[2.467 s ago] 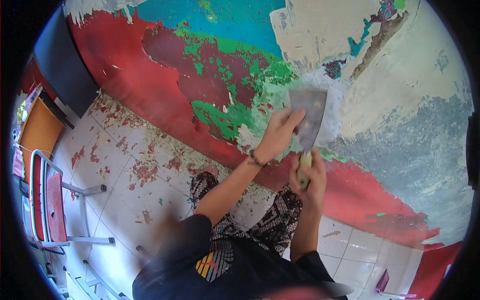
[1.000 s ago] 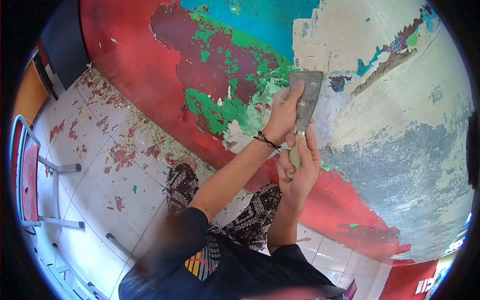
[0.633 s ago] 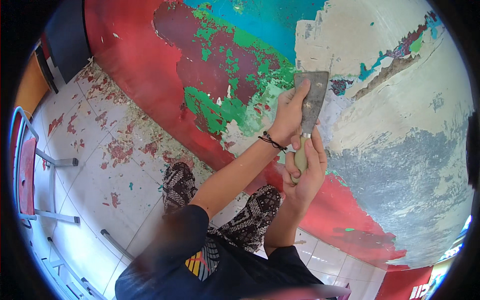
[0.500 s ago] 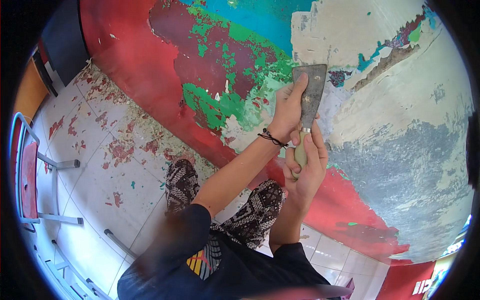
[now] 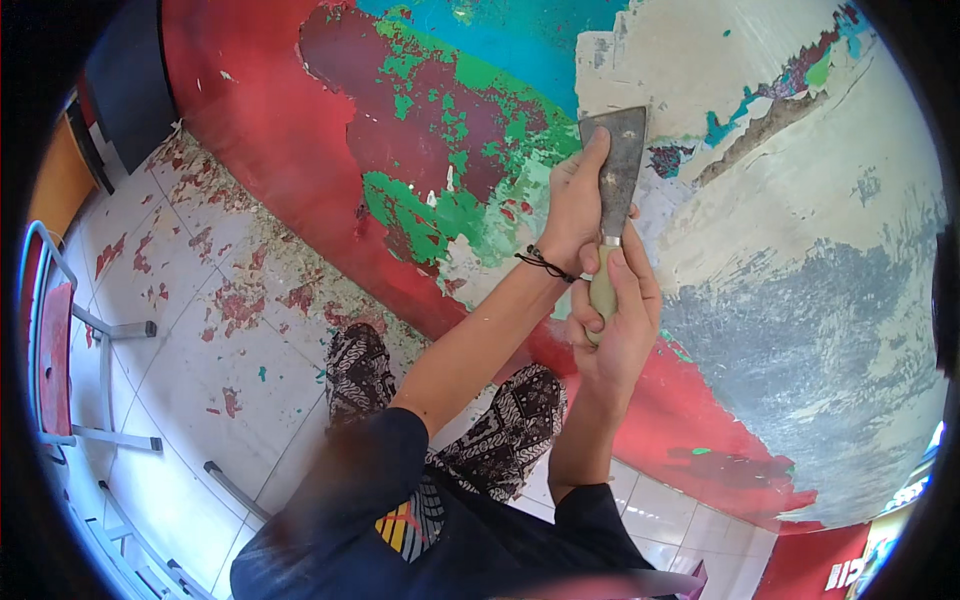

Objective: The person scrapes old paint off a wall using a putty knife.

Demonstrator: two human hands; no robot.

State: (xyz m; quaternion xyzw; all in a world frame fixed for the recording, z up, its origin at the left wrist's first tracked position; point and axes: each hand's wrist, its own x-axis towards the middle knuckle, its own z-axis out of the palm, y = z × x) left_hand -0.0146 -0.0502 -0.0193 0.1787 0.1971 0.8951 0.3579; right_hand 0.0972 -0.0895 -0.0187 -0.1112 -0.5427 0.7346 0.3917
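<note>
A paint scraper (image 5: pixel 622 178) with a worn grey metal blade and a pale green handle is held up in front of the wall (image 5: pixel 820 230). My right hand (image 5: pixel 622 325) wraps round its handle from below. With the thumb laid flat on the blade's face, my left hand (image 5: pixel 575 205) grips the blade from its left side; the fingers behind the blade are hidden. A dark cord bracelet (image 5: pixel 545 263) circles my left wrist. Whether the blade's edge touches the wall cannot be made out.
The wall carries peeling red, maroon, green and blue paint (image 5: pixel 480 40), with bare grey and cream plaster at right. Paint flakes (image 5: pixel 240 300) litter the white floor tiles along its foot. A metal-framed chair or ladder (image 5: pixel 60 360) stands at far left, beside a dark panel (image 5: pixel 130 90).
Both hands and the scraper have shifted slightly upward along the wall. My grip on the blade and handle looks the same.
</note>
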